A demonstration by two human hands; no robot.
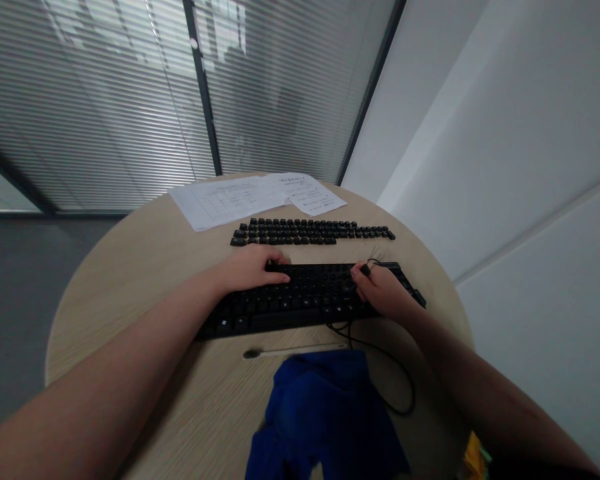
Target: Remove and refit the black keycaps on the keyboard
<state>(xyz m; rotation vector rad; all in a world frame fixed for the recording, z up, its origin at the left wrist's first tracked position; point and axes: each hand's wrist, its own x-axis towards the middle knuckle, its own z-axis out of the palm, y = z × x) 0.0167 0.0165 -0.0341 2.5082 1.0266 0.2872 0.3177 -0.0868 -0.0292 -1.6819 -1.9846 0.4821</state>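
Observation:
A black keyboard point(280, 303) lies on the round table, with keycaps in its near rows and bare spots in its far rows. My left hand point(253, 267) grips its far left edge, thumb over the top and fingers partly hidden behind. Above the keyboard's right part, my right hand point(377, 287) is closed. Thin wires of what looks like a keycap puller point(375, 254) stick up from it. Between thumb and forefinger shows a small black piece point(365, 270), probably a keycap. Loose black keycaps point(290, 232) lie in rows beyond the keyboard.
Printed sheets point(230, 200) lie at the table's point(130, 280) far side. Nearer me are a thin brush point(295, 350), a blue cloth point(325, 407) and a looped black cable point(405, 373). A white wall point(545, 233) closes off the right; blinds stand behind.

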